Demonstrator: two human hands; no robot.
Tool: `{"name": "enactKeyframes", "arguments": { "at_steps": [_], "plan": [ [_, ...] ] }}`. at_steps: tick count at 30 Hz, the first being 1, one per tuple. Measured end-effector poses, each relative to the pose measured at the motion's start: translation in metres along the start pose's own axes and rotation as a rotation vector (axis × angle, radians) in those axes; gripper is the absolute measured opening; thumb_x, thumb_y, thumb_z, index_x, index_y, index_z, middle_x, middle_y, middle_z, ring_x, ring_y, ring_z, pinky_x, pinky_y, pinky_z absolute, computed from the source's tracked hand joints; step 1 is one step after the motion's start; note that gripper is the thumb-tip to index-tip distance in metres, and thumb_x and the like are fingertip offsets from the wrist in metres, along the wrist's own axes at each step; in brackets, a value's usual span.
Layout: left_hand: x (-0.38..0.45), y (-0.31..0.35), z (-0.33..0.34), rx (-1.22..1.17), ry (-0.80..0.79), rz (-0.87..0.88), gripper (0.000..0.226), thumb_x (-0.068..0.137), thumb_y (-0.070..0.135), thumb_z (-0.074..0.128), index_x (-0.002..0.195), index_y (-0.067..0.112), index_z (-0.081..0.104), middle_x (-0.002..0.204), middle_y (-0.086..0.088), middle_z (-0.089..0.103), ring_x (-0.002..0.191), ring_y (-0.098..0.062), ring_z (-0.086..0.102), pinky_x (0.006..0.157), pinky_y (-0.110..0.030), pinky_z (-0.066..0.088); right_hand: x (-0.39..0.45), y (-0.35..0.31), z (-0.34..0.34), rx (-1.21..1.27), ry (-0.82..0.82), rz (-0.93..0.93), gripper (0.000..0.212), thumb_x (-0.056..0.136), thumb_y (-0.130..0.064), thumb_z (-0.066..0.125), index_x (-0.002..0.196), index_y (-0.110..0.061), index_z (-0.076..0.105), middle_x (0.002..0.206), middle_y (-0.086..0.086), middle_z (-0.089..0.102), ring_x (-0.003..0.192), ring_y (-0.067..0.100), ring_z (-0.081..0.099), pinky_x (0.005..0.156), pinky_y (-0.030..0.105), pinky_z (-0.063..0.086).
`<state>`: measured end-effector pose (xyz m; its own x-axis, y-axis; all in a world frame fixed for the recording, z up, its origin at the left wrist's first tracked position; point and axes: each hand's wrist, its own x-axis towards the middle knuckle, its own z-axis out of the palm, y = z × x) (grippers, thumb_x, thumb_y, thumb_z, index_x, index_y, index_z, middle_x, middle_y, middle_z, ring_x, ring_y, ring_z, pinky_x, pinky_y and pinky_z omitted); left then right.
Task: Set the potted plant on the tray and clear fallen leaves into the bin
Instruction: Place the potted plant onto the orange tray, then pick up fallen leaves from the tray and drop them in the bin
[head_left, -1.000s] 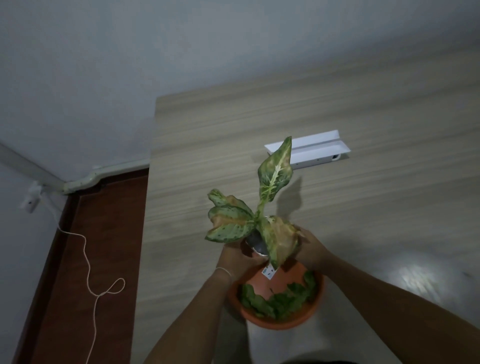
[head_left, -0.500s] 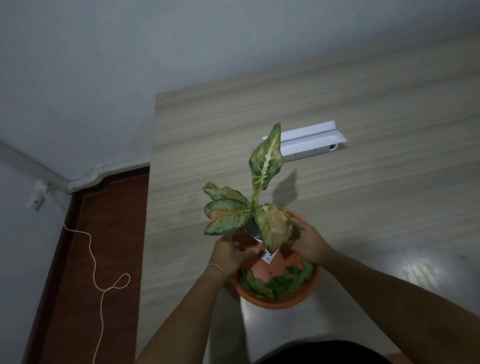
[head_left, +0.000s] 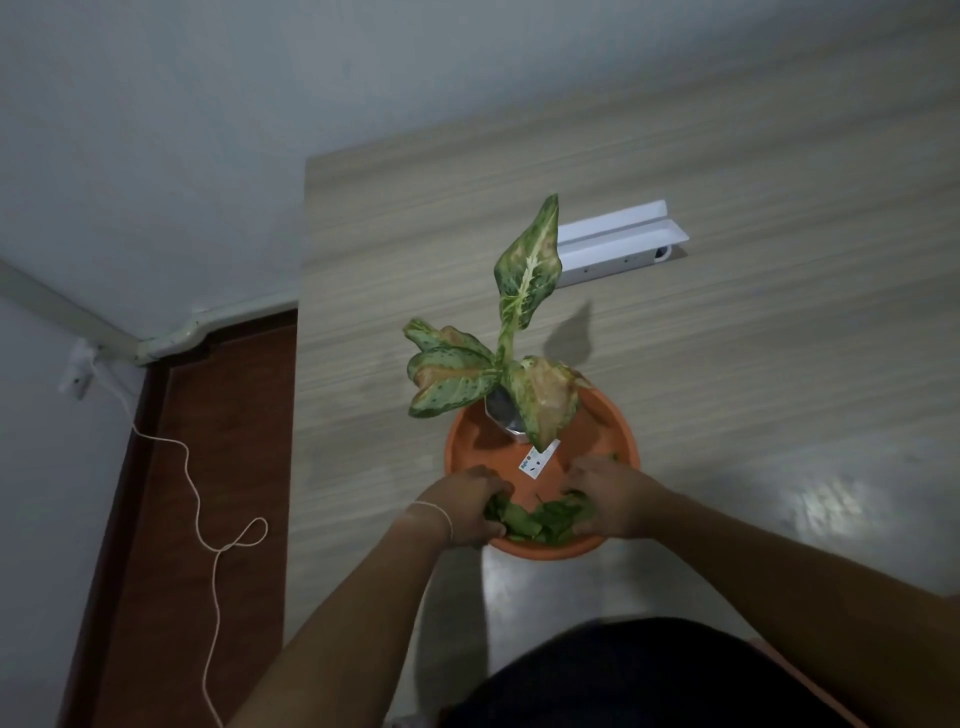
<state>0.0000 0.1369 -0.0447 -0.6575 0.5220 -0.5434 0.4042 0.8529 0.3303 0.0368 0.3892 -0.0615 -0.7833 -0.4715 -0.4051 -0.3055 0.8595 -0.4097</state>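
Both hands have left the pot and dropped to the leaf pile.

Nearest, the left hand (head_left: 470, 506) and right hand (head_left: 605, 501) curl fingers into the limp dark green fallen leaves (head_left: 537, 519) at the near edge of the round, smooth orange tray (head_left: 613, 431); whether they grip any yet I cannot tell. Half a second ago they held the potted plant (head_left: 511, 364), which now stands free on the tray's far side, so placing looks done and clearing begins. Beyond, a white power strip (head_left: 621, 241) lies on the woodgrain table (head_left: 779, 260). No bin shows.

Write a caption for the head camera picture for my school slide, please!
Potted plant stands in orange tray; left hand and right hand gather fallen leaves.
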Motion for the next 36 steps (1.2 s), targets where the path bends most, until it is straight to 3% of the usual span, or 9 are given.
{"name": "enactKeyframes", "arguments": {
  "at_steps": [6,9,13,18,22,25,30,32,36],
  "plan": [
    [0.009,0.01,0.0,0.092,-0.041,0.031,0.045,0.075,0.03,0.068,0.118,0.019,0.061,0.121,-0.01,0.052,0.104,-0.032,0.057,0.092,-0.039,0.05,0.003,-0.004,0.003,-0.047,-0.016,0.012,0.048,0.081,-0.027,0.068,0.128,-0.019,0.059,0.128,0.007,0.054,0.118,0.026,0.052,0.098,0.036,0.046],
    [0.012,0.011,0.002,0.119,-0.03,0.042,0.039,0.077,0.024,0.066,0.115,0.017,0.063,0.117,-0.011,0.053,0.1,-0.033,0.057,0.088,-0.038,0.051,0.002,-0.004,0.008,-0.054,-0.002,0.003,0.046,0.083,-0.023,0.064,0.128,-0.017,0.059,0.128,0.009,0.054,0.118,0.027,0.052,0.098,0.035,0.045],
    [0.012,0.013,0.003,0.114,0.001,0.068,0.021,0.074,0.017,0.062,0.094,0.014,0.068,0.103,-0.011,0.063,0.095,-0.031,0.059,0.08,-0.034,0.049,0.004,0.001,0.011,0.0,-0.013,0.014,0.043,0.084,-0.02,0.061,0.126,-0.012,0.062,0.128,0.012,0.057,0.12,0.03,0.051,0.101,0.037,0.043],
    [0.016,0.009,0.003,-0.036,0.02,0.071,0.022,0.073,0.007,0.06,0.087,0.014,0.076,0.099,-0.005,0.074,0.093,-0.024,0.064,0.083,-0.031,0.052,0.007,0.006,0.004,0.192,0.116,-0.032,0.024,0.078,-0.009,0.069,0.1,-0.002,0.075,0.111,0.019,0.071,0.105,0.034,0.064,0.092,0.038,0.049],
    [0.019,0.002,0.006,-0.273,0.086,-0.032,0.02,0.076,0.003,0.062,0.086,0.012,0.077,0.1,-0.001,0.076,0.094,-0.015,0.066,0.085,-0.021,0.052,0.012,0.008,0.002,0.318,0.248,0.004,0.014,0.076,-0.009,0.074,0.088,-0.011,0.081,0.085,0.015,0.076,0.079,0.031,0.068,0.071,0.034,0.052],
    [0.02,0.0,0.003,-0.515,0.143,-0.176,0.016,0.078,0.005,0.067,0.087,0.012,0.079,0.094,0.001,0.076,0.083,-0.008,0.065,0.066,0.0,0.046,0.016,0.01,0.005,0.468,0.325,0.116,0.013,0.073,-0.007,0.077,0.084,-0.011,0.082,0.079,0.01,0.075,0.073,0.026,0.067,0.068,0.037,0.053],
    [0.01,0.0,-0.005,-0.866,0.207,-0.243,0.013,0.077,-0.002,0.071,0.086,0.004,0.078,0.079,-0.004,0.075,0.066,-0.003,0.067,0.066,-0.012,0.053,0.016,0.008,0.006,0.951,0.339,0.357,0.006,0.069,-0.024,0.085,0.074,-0.022,0.082,0.061,0.003,0.075,0.055,0.012,0.068,0.053,0.021,0.052],
    [0.004,0.001,-0.005,-1.001,0.231,-0.284,0.012,0.076,-0.006,0.071,0.084,0.001,0.077,0.066,-0.002,0.073,0.055,-0.002,0.065,0.059,-0.015,0.054,0.014,0.007,0.004,1.194,0.314,0.428,0.007,0.069,-0.019,0.085,0.075,-0.017,0.081,0.06,0.006,0.075,0.052,0.011,0.067,0.05,0.017,0.051],
    [-0.007,0.004,-0.003,-1.325,0.271,-0.391,0.013,0.074,-0.008,0.074,0.074,0.005,0.077,0.052,-0.007,0.067,0.039,-0.013,0.054,0.043,-0.02,0.047,0.009,0.005,0.0,1.572,0.285,0.409,0.005,0.078,-0.002,0.077,0.076,-0.005,0.08,0.079,0.016,0.078,0.067,0.02,0.073,0.06,0.022,0.059]
  ]
}}
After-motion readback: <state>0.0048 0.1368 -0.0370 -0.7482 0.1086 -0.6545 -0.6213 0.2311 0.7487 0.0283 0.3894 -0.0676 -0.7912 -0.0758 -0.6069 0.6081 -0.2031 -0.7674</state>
